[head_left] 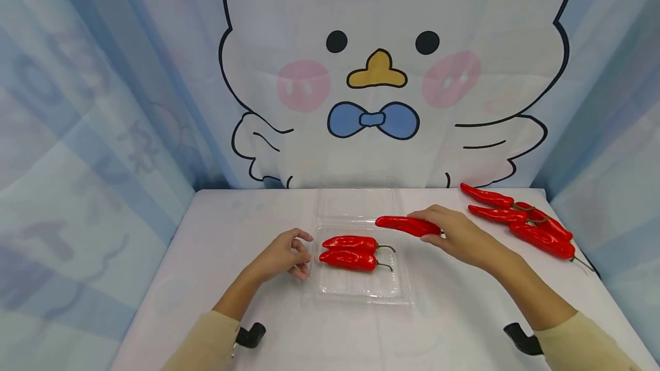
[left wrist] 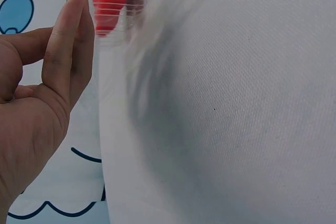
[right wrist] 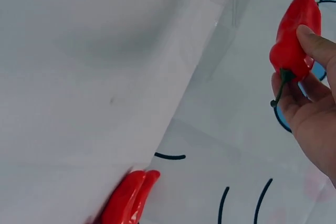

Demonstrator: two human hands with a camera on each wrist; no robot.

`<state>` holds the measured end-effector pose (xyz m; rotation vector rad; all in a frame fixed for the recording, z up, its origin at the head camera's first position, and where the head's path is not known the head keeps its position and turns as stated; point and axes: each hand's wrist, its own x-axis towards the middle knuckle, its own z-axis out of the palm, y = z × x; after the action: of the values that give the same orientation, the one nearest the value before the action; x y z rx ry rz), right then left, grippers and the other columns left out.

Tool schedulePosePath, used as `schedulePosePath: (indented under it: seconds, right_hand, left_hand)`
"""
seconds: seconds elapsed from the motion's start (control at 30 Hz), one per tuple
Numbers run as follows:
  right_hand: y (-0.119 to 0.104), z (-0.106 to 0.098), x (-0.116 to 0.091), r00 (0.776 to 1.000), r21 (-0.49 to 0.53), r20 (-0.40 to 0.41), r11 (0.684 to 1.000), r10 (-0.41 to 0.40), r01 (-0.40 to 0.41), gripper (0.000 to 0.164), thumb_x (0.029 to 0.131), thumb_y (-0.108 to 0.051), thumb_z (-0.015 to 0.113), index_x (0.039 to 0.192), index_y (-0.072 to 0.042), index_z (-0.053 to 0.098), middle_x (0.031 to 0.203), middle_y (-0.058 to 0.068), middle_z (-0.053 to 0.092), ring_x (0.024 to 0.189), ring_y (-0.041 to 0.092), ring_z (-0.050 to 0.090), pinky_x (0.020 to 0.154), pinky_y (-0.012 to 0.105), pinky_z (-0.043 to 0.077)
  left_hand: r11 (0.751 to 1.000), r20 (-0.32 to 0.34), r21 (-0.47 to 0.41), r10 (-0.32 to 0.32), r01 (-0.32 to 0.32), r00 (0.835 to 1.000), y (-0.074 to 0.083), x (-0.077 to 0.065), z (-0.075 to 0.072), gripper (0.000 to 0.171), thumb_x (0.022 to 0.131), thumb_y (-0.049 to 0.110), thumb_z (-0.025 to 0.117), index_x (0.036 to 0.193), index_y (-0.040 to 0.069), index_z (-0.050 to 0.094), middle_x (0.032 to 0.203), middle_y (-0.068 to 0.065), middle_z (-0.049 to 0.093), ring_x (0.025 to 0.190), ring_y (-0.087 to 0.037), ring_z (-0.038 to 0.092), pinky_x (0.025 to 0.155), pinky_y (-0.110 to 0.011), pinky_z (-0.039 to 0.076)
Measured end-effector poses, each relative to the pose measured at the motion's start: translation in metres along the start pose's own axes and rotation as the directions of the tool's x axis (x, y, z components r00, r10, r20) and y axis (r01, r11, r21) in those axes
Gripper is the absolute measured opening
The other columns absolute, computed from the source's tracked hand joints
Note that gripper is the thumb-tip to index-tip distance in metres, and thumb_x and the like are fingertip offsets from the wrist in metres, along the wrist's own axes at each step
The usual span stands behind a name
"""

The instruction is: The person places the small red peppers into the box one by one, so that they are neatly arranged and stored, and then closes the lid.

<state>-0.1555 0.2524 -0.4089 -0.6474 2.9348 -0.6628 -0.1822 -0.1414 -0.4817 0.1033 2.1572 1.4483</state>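
My right hand (head_left: 460, 237) grips a red chili pepper (head_left: 404, 224) by its stem end, its tip pointing left over the far right part of a clear plastic box (head_left: 361, 298). In the right wrist view, the thumb presses one side of this pepper (right wrist: 296, 38) and its green stem hangs toward the palm. Two red peppers (head_left: 348, 260) lie side by side in the box, stems to the right. At the box's left edge is my left hand (head_left: 286, 253), fingers loosely bent with nothing in them. The left wrist view shows its fingertips beside the ribbed clear wall (left wrist: 113, 3).
Several more red peppers (head_left: 541, 239) lie in a group at the table's far right corner. The clear lid (head_left: 356, 204) of the box lies folded back toward the rear. A curtain (head_left: 381, 159) with a cartoon bird hangs behind the white table (head_left: 438, 331).
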Motion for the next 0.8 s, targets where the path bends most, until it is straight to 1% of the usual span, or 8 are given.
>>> schedulePosePath:
  seconds: [0.1, 0.4, 0.6, 0.8]
  right_hand:
    - [-0.005, 0.002, 0.003, 1.0, 0.002, 0.019, 1.0, -0.017, 0.017, 0.055, 0.087, -0.019, 0.083, 0.139, -0.022, 0.064, 0.123, 0.005, 0.068, 0.106, 0.02, 0.064, 0.083, 0.037, 0.066]
    - [-0.015, 0.012, 0.01, 0.993, 0.041, 0.101, 0.997, -0.062, 0.059, 0.054, 0.09, -0.021, 0.081, 0.141, -0.016, 0.063, 0.126, 0.005, 0.069, 0.107, 0.018, 0.064, 0.085, 0.032, 0.064]
    - [-0.021, 0.021, 0.017, 0.982, 0.083, 0.159, 0.993, -0.101, 0.089, 0.054, 0.09, -0.025, 0.08, 0.14, -0.016, 0.063, 0.126, 0.002, 0.069, 0.107, 0.015, 0.064, 0.085, 0.026, 0.063]
    - [-0.031, 0.032, 0.026, 0.969, 0.113, 0.199, 0.986, -0.145, 0.124, 0.049, 0.092, -0.023, 0.079, 0.138, -0.018, 0.064, 0.125, 0.002, 0.066, 0.107, 0.014, 0.062, 0.085, 0.022, 0.061]
  left_hand:
    - [1.0, 0.001, 0.003, 0.001, -0.001, 1.0, 0.0, 0.0, 0.0, 0.04, 0.098, 0.002, 0.066, 0.136, 0.002, 0.052, 0.095, -0.014, 0.062, 0.067, -0.022, 0.073, 0.062, -0.033, 0.065]
    - [1.0, 0.007, -0.002, 0.012, -0.012, 1.0, -0.001, 0.001, 0.0, 0.039, 0.099, 0.002, 0.065, 0.136, 0.002, 0.052, 0.095, -0.014, 0.062, 0.067, -0.022, 0.073, 0.063, -0.034, 0.065]
    - [1.0, 0.011, -0.004, 0.012, -0.012, 1.0, -0.001, 0.002, 0.001, 0.039, 0.099, 0.002, 0.065, 0.136, 0.002, 0.052, 0.096, -0.015, 0.062, 0.068, -0.022, 0.073, 0.063, -0.034, 0.065]
    - [1.0, 0.005, -0.003, 0.011, -0.011, 1.0, -0.002, 0.001, 0.0, 0.04, 0.099, 0.002, 0.064, 0.136, 0.001, 0.052, 0.095, -0.015, 0.062, 0.067, -0.022, 0.073, 0.062, -0.034, 0.065]
